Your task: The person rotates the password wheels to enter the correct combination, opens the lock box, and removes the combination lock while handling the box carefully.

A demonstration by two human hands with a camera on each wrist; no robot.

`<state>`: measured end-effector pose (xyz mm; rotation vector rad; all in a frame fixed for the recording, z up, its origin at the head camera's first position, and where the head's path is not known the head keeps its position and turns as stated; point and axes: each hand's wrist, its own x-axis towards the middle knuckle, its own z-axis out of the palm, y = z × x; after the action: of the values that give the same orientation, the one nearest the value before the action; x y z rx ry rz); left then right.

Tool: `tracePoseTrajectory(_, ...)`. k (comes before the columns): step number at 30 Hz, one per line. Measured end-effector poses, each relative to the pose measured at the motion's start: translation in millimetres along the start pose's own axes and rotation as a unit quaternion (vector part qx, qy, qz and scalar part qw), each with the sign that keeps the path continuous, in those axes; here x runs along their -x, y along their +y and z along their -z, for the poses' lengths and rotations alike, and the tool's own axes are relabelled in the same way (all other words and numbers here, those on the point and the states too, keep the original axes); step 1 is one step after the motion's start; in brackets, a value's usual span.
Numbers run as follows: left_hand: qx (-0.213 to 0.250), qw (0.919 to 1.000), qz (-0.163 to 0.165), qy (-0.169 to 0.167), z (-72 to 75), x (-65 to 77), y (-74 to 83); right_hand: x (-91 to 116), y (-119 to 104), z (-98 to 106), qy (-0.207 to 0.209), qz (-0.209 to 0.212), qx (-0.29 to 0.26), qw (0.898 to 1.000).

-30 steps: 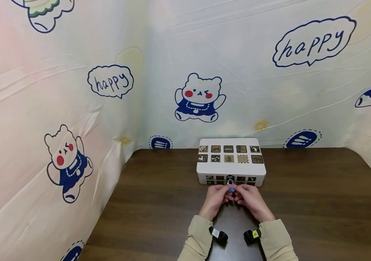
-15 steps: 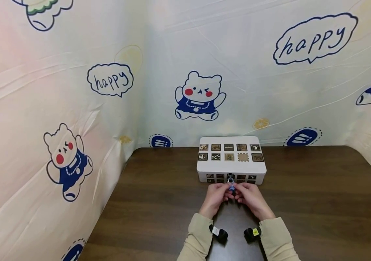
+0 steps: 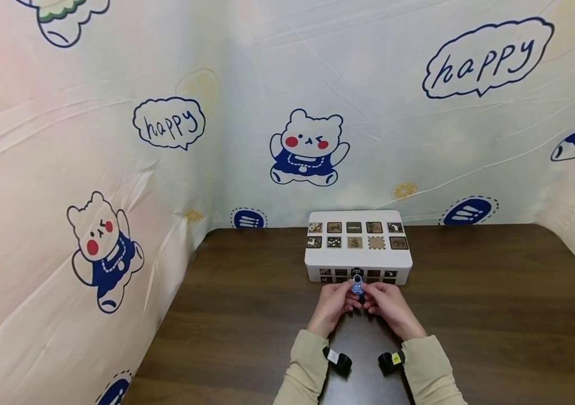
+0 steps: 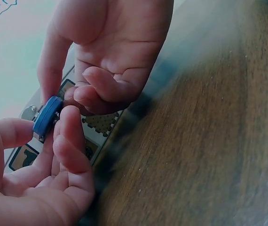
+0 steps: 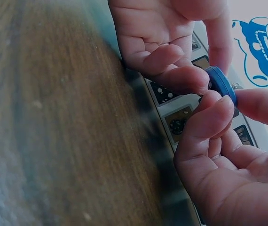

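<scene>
In the head view, a small blue padlock-like piece (image 3: 357,288) with a rounded loop at its top is held between both hands. My left hand (image 3: 331,305) pinches it from the left by thumb and fingers, and my right hand (image 3: 388,306) pinches its right side. From the left wrist, the blue piece (image 4: 48,116) shows its thick, rounded edge; the right wrist view shows a similar edge. Right behind the fingers stands a white box (image 3: 358,260) with small dark square pictures and a dark front latch (image 3: 357,272). Fingers hide part of the blue piece.
The box sits at the far edge of a dark wooden table (image 3: 247,315), near a printed cloth backdrop (image 3: 236,140) with bear drawings. Black cameras (image 3: 339,361) are strapped at both wrists, over beige sleeves (image 3: 302,365).
The blue piece has turned slightly between the fingers, so more of its blue face shows. Both hands stay almost in place; the head view has shifted a little.
</scene>
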<state>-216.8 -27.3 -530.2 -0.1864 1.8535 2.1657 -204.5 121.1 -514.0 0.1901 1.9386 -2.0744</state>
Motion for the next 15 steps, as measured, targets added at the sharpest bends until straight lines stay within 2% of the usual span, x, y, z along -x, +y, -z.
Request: tracePoseTrajectory(15,-0.016,0.9998,-0.016,0.002,-1.3,0.9,0.5,0.1,-0.3,0.8,-0.008,0.003,0.002,1.0)
